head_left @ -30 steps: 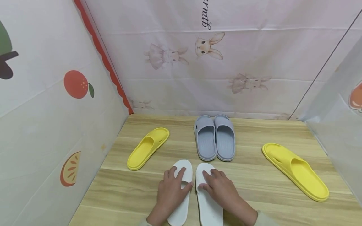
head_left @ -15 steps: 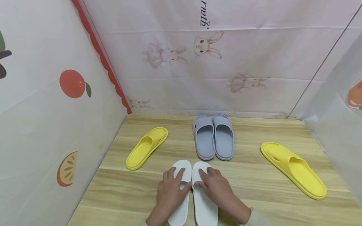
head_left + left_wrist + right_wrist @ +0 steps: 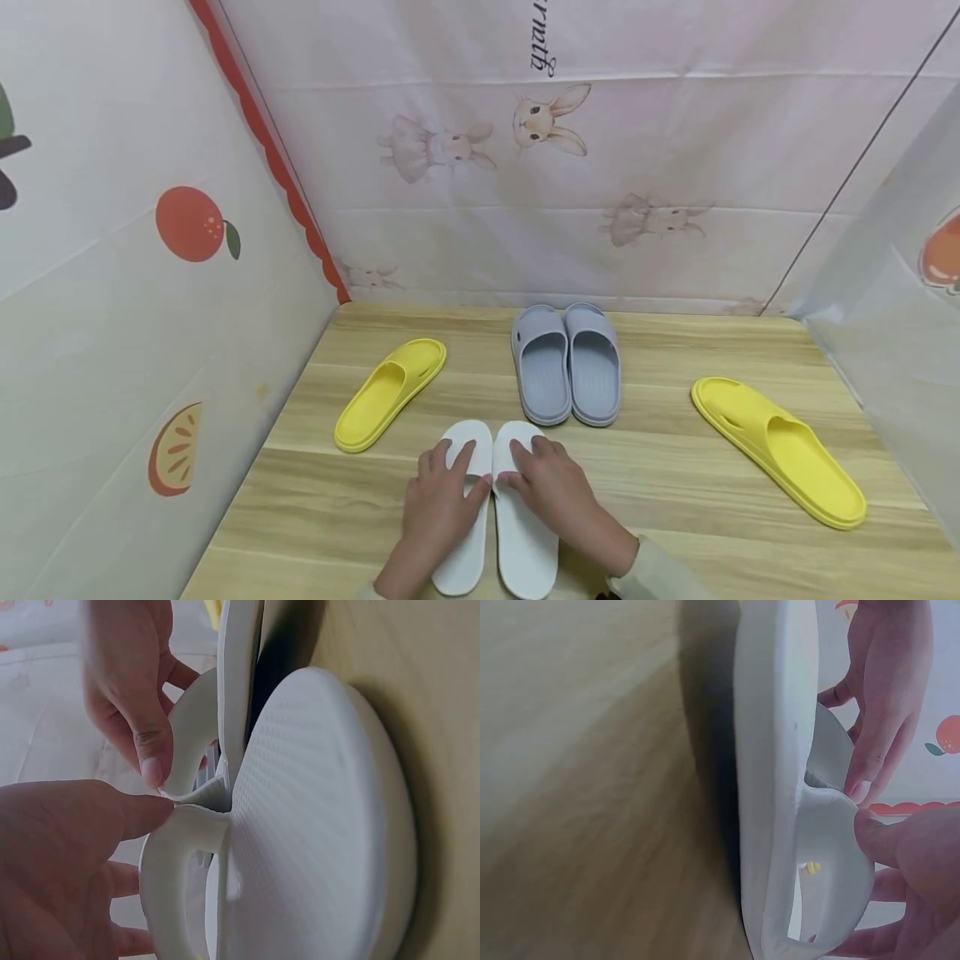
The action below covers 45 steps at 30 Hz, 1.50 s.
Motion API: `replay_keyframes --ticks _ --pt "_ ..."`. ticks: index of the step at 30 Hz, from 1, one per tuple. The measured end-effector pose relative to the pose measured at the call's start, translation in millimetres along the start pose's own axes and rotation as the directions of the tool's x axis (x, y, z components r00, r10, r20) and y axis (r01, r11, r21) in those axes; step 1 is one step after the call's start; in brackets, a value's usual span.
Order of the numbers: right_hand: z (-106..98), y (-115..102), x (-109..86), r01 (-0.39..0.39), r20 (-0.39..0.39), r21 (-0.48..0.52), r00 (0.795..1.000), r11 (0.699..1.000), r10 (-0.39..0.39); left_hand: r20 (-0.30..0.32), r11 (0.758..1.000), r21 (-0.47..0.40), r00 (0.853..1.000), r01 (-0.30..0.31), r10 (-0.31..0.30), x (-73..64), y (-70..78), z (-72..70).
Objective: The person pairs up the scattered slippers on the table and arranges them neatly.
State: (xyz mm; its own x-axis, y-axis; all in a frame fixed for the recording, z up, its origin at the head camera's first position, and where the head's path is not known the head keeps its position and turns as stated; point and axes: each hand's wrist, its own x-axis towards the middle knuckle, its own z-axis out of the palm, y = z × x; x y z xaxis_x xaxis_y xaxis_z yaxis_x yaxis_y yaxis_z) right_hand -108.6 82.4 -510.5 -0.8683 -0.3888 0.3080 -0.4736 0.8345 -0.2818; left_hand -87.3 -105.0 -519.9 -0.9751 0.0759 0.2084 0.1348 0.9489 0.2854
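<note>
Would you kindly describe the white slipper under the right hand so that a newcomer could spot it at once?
From the rabbit-print wall, come down the wood-grain surface past the grey slippers. Below them in the head view, find the white slipper, right of its white twin. What sets it apart is the right hand gripping it; the left hand grips the twin.

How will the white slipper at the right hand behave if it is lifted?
The white slipper at the right hand will probably flex slightly rather than flop, since its sole looks thick. Its strap seems springy, standing arched. Its long, low shape makes rolling unlikely.
</note>
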Motion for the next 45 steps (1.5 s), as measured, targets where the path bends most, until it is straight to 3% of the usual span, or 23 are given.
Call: replay_keyframes --ticks 7,20,29,45 --pt "4.3 -5.4 14.2 -0.019 0.027 0.002 0.999 1.0 0.019 0.026 1.0 -0.014 1.0 0.0 0.0 10.3 -10.2 -3.9" --pt "15.4 -10.2 49.2 0.002 0.027 -0.019 1.0 1.0 -0.001 0.081 0.996 -0.056 0.995 0.062 -0.058 37.4 -26.6 -8.0" --pt "18.7 -9.7 69.4 0.012 0.02 -0.038 1.0 0.999 -0.011 0.118 0.995 -0.068 0.991 0.078 -0.07 58.6 -36.5 -2.8" --pt "26.0 -5.4 96.8 -0.042 0.09 -0.068 0.995 0.997 0.048 0.147 0.99 -0.085 0.985 0.108 -0.095 86.4 -45.6 5.0"
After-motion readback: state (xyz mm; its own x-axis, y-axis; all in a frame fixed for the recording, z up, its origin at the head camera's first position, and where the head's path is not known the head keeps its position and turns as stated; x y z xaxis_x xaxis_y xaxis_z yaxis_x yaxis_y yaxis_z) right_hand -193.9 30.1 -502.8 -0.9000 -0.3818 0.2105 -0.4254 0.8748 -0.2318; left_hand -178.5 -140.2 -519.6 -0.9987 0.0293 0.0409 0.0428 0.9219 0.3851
